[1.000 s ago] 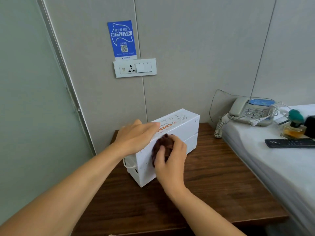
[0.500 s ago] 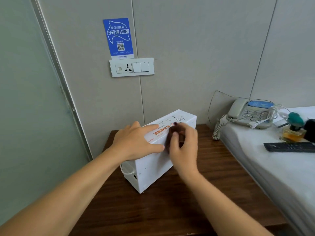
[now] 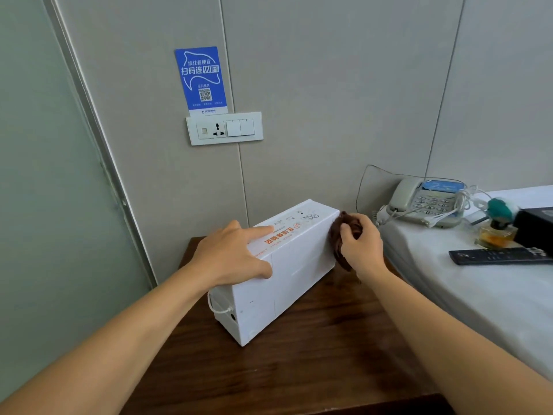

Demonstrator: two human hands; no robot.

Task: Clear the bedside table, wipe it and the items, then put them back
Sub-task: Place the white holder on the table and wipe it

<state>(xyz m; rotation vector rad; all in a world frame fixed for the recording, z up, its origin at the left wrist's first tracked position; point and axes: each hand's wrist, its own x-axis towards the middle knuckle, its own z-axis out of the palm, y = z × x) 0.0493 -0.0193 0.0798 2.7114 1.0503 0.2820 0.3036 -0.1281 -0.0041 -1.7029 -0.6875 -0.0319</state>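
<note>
On the dark wooden desk (image 3: pixel 329 348) a long white box (image 3: pixel 287 271) stands on one narrow side, its long axis running from the near left corner toward the far right, its far end pointing at the wall and the bed. Orange lettering runs along its top face, and a white cord loops out of its near end. My left hand (image 3: pixel 233 256) rests on the top near the middle, fingers straight across the top face and thumb down the side facing me. My right hand (image 3: pixel 359 244) is curled round a bunched dark brown cloth (image 3: pixel 339 238), which it presses against the box's far end.

Just to the right of the desk lies the bed (image 3: pixel 478 295) with its white sheet. Upon it sit a corded telephone (image 3: pixel 425 202), a small bottle of amber liquid (image 3: pixel 495 235) with a teal top, a black remote (image 3: pixel 499 256) and, at the picture's edge, a black box (image 3: pixel 535 229). On the wall behind hang a blue WiFi sign (image 3: pixel 202 80) and, touching its lower edge, a white socket and switch panel (image 3: pixel 224 128).
</note>
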